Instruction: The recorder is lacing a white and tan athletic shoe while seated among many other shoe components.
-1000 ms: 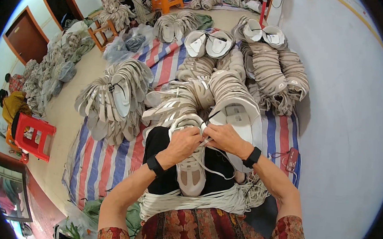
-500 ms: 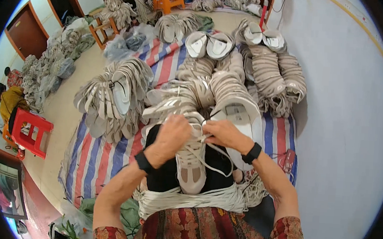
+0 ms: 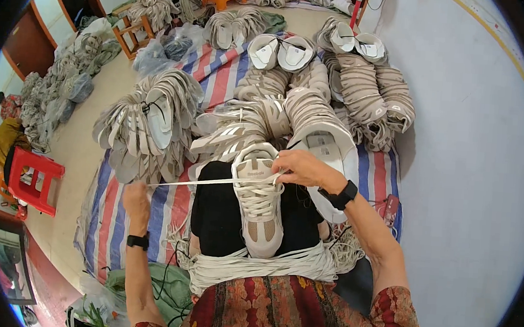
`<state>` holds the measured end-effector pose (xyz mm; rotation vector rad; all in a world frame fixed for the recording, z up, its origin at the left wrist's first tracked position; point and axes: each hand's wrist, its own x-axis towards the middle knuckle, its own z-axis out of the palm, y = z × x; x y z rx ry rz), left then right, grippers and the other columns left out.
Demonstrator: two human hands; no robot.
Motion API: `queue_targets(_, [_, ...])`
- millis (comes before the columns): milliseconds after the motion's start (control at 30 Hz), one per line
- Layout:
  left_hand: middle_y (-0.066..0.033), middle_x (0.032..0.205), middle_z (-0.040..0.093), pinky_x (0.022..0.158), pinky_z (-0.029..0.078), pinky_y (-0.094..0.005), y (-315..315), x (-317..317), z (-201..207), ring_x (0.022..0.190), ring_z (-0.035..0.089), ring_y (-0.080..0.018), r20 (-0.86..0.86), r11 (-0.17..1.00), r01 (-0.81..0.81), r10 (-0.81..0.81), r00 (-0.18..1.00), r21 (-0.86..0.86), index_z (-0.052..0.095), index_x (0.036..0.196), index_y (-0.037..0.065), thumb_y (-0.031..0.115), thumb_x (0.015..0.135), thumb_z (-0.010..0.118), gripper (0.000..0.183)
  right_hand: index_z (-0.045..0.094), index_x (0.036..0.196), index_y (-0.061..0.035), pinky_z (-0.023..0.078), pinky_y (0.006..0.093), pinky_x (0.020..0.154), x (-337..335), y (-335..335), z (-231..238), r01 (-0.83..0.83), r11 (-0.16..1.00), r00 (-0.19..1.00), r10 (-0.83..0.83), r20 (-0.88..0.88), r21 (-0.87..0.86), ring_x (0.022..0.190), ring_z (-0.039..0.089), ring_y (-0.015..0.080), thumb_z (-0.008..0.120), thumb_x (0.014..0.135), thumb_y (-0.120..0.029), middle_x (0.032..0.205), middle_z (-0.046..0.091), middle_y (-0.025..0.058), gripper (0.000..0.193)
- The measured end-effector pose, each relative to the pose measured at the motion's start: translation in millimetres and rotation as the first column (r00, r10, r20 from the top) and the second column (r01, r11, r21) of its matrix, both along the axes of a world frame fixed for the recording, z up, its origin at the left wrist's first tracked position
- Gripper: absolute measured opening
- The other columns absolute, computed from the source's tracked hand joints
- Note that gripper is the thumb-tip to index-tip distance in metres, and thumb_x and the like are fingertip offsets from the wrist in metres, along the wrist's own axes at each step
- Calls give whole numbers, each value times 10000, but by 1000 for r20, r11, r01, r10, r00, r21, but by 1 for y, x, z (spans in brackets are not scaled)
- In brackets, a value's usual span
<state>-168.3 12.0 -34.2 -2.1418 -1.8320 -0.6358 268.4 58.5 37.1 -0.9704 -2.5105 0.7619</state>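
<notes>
A beige and white shoe upper (image 3: 260, 229) lies on my lap over black cloth, toe toward me, with laces criss-crossed up its front. My left hand (image 3: 136, 198) is closed on a white shoelace (image 3: 197, 182) and held well out to the left. The lace runs taut from it across to the top of the upper. At that top edge my right hand (image 3: 303, 167) pinches lace, its fingertips close to the tongue. A thick bundle of loose white laces (image 3: 267, 262) lies across my waist.
Stacked shoe uppers (image 3: 149, 119) stand to the left on a striped sheet (image 3: 108, 213), with more stacks (image 3: 364, 88) ahead and to the right. A red stool (image 3: 35, 179) is at far left. A white wall (image 3: 467, 178) rises on the right.
My left hand has swung from beside the upper far out to the left, pulling the lace straight. My right hand stays near the upper's top. The upper now shows more fully.
</notes>
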Motion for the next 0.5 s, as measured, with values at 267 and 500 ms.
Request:
queue_targets(267, [-143,1026,574,803,431,-299,10,146,29,903,572,-246,760,785,567,-206,617,-247,458,1091,-1,63,861,484,241,586,896,-40,433,363,604,1,-19,9,158,987,984,-158,-86,-7,670,559,298,614,720,-126,745,582,139,198])
queue_targets(500, [36,549,399,398,263,-200,22,172,41,443,338,-44,982,662,733,25,188,-157,458,1087,50,44,825,540,275,599,839,-8,368,278,495,12,-32,8,263,949,946,-289,-149,-174,520,453,145,653,759,-151,586,526,70,172])
